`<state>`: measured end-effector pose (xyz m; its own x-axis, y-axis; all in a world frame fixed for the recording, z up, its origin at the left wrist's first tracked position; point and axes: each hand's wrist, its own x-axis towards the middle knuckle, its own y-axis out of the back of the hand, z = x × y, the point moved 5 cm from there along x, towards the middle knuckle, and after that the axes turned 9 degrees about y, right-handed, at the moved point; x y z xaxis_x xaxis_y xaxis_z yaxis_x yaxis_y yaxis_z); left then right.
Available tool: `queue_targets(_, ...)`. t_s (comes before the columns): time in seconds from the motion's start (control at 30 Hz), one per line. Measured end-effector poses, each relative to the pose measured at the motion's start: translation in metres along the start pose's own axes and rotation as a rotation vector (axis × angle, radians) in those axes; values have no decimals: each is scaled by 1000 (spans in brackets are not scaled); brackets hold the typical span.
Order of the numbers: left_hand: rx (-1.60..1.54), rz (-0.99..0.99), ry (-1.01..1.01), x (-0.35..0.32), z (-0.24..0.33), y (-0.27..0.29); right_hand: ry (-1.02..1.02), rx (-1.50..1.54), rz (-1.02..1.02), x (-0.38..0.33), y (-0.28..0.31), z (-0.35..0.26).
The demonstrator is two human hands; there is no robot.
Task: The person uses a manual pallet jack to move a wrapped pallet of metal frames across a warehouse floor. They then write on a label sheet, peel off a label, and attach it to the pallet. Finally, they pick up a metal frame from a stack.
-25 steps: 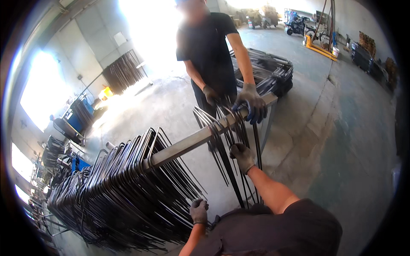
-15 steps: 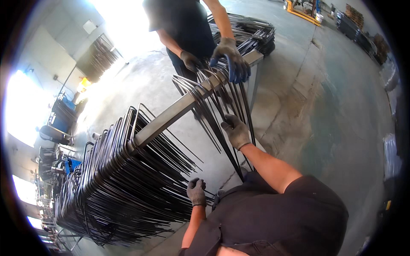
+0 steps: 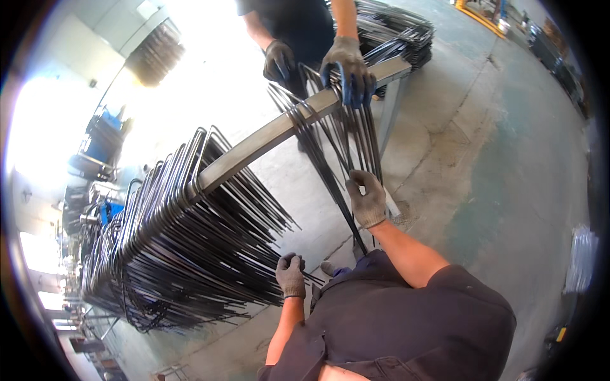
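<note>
My gloved right hand (image 3: 367,198) is held in front of me with its fingers curled and the thumb bent toward them. It overlaps bent metal rods (image 3: 332,181) that hang from a square metal beam (image 3: 257,141); whether it grips any is hidden. My gloved left hand (image 3: 290,275) is lower and to the left, fingers curled, by the free ends of a dense row of dark bent rods (image 3: 190,222). Across the beam, a person's gloved right hand (image 3: 279,60) is beside the rods, and their gloved left hand (image 3: 349,73) rests over the rod bends.
A stack of bent rods (image 3: 397,32) lies behind the beam's far end, near the beam's leg (image 3: 389,111). Blue machinery (image 3: 105,136) stands at the left. Along the top right is a yellow wheeled frame (image 3: 480,19). Clear plastic-wrapped material (image 3: 581,257) lies at the right.
My right hand has shifted slightly right and down along the rods. The other person's hand at the left has lifted away from the rod bends. My view has tilted a little; my left hand is nearly unchanged.
</note>
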<state>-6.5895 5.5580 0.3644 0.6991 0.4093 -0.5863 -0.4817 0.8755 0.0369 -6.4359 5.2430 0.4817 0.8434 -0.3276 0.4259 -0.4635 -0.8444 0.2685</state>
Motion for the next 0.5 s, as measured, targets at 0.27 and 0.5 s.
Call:
queue_targets(0.27, -21, 126, 35, -35, -28, -1, -26, 229, -313, -24, -31, 1)
queue_targets(0.5, 19, 103, 42, -32, -22, -16, -29, 348, -387, -18, -31, -1)
